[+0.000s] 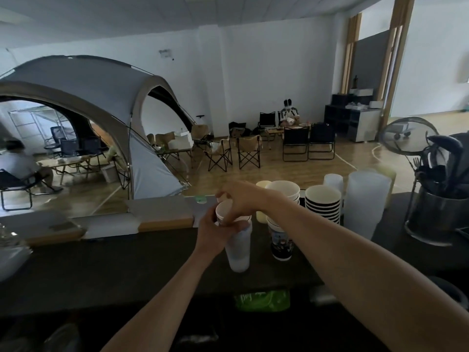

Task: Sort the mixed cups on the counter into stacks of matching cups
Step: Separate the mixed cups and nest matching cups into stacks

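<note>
My left hand grips a tall frosted plastic cup, held tilted above the dark counter. A white paper cup sits nested in its mouth, and my right hand pinches that paper cup's rim from above. Just to the right stands a stack of printed paper cups. Behind it are a stack of white paper cups, a black-striped stack, a pale yellow cup and stacks of frosted plastic cups.
A steel holder with utensils and a mesh strainer stand at the counter's right end. Flat boxes lie along the far edge at left. A green packet lies below the counter's near edge.
</note>
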